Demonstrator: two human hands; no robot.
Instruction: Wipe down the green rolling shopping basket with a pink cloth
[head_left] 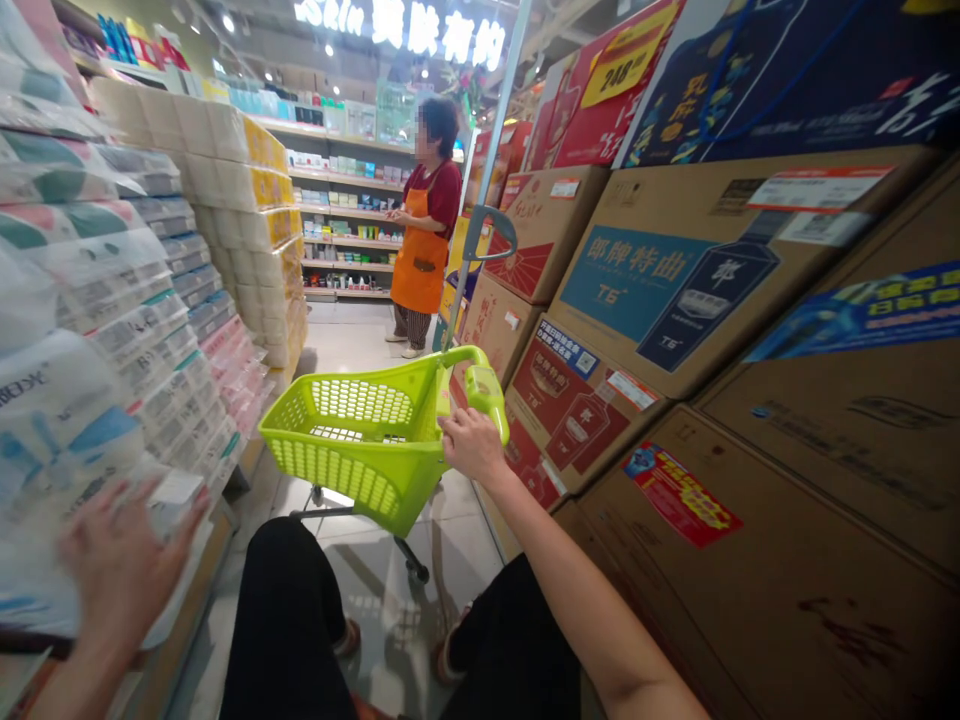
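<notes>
My right hand [474, 445] grips the lime-green shopping cart [390, 475] by the near side of its handle end, fingers curled over the plastic. The cart stands ahead of my knees, and its perforated basket looks bare inside. On the left, my left hand [124, 555] is slightly smeared by motion, its fingers spread. It is in front of a large plastic-wrapped tissue pack [60, 440] with blue markings; whether it touches the pack, I cannot tell.
Stacked liquor cartons [637, 270] line the right side, close to my arm. Wrapped tissue stacks [255, 190] rise on the left. A person in an orange apron [421, 265] stands further along the aisle, before stocked shelves [352, 190]. A metal pole [501, 130] rises behind the cart handle.
</notes>
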